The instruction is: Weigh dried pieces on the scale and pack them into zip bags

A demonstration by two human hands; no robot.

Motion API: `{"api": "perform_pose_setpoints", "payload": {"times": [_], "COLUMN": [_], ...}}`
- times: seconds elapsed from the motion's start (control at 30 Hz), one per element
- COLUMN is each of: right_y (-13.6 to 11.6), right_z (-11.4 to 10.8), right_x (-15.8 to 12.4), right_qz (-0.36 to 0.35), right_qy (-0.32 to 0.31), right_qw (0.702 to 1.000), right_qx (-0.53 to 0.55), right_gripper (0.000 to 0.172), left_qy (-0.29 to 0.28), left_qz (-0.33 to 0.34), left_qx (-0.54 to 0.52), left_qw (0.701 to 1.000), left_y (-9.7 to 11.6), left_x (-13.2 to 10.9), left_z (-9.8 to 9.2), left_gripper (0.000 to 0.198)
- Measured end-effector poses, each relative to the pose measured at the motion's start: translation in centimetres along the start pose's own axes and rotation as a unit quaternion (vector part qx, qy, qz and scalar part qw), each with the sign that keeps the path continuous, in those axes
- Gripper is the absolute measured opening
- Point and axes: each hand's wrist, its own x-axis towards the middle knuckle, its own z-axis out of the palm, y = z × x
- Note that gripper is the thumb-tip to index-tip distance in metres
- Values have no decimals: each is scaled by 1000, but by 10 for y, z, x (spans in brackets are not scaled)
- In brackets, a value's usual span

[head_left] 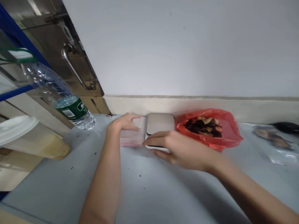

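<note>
Right hand (173, 147) is at the scale's front edge: fingers over the front panel, thumb lower, partly open. Motion blur, so can't tell whether it grips or just touches. Left hand (128, 122) has thumb and forefinger spread wide over the clear bags (132, 140), nothing visibly pinched. Bags look like a flat stack with a red line along the near edge, just left of the scale (160, 123).

Status, my read: scale and bags are set side by side. Dark and pale dried slices (204, 126) sit in the open red bag (230, 132), just right of the scale. Farther right, a clear packet (282, 154) appears to hold some brownish pieces, so that one looks done. Left, by the look: the slices in the red bag and the stacked bags, which seem unused. Can't read the scale's display, fingers cover part of it.

Surface: grey counter (140, 202), dark crumbs (140, 175) scattered in front. Left side: tub (51, 144) with white lid, yellowish contents; behind it a big bottle (49, 81), green label and cap. Black item (287, 127) at far right, blurred, can't identify.

Room: white wall (175, 46) behind, steel door (53, 46) with bar handle (76, 71) at back left.
</note>
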Motion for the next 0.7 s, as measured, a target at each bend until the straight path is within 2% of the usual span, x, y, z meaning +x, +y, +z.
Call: {"api": "perform_pose_setpoints", "payload": {"times": [0.07,0.13,0.2,0.3,0.4,0.5,0.57,0.7], "right_y": [2,9,20,34,41,48,57,85], "right_z": [-31,-60,-84,-110,-126,-135,-140,-141], "right_x": [-19,-39,-58,-85,-107,-127,-142,-169], "right_qz": [43,109,181,349,482,538,564,625], "right_qy": [26,107,186,233,240,236,225,162], "right_qw": [999,988,964,903,834,802,788,757], "right_qx": [0,-20,-53,-97,-119,-110,-100,-101], "right_gripper": [29,29,30,22,17,18,20,15], "left_qy": [17,40,77,133,159,151,136,91], "left_qz": [3,9,41,141,252,328,349,359], "left_qx": [13,20,15,-14,-47,-48,-40,-24], "left_qw": [1000,999,996,981,954,931,926,928], "left_y": [9,24,43,79,113,141,156,181], "left_x": [-4,-9,-16,-24,-28,-29,-28,-26], "left_z": [-9,-18,-24,-22,-13,-1,7,23], "left_gripper": [69,62,59,50,39,32,31,32]}}
